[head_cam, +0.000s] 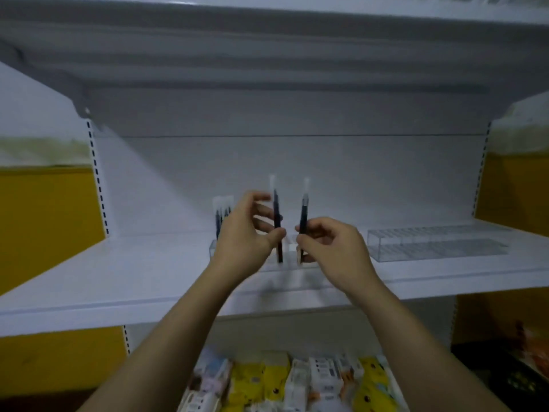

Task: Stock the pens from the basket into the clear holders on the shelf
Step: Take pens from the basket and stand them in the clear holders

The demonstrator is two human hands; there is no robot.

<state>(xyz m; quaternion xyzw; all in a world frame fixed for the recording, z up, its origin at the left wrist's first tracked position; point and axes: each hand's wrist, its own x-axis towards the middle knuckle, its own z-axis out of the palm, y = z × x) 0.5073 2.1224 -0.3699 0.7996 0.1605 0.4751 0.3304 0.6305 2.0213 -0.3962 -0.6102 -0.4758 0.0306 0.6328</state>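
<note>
My left hand (pixel 246 233) pinches a dark pen (pixel 277 221) upright, its clear cap pointing up. My right hand (pixel 329 248) pinches a second dark pen (pixel 303 218) upright beside it. Both pens hang just over a clear holder (pixel 212 248) on the white shelf (pixel 133 272), most of the holder hidden behind my hands. Several dark pens (pixel 222 217) stand in the holder's back left corner. A second clear holder (pixel 436 243) sits to the right on the same shelf. The basket is out of sight.
Another white shelf (pixel 267 55) overhangs close above. Below the front edge lie colourful packaged goods (pixel 285 382). Yellow wall shows at left (pixel 44 218) and right. Slotted uprights stand at both back corners.
</note>
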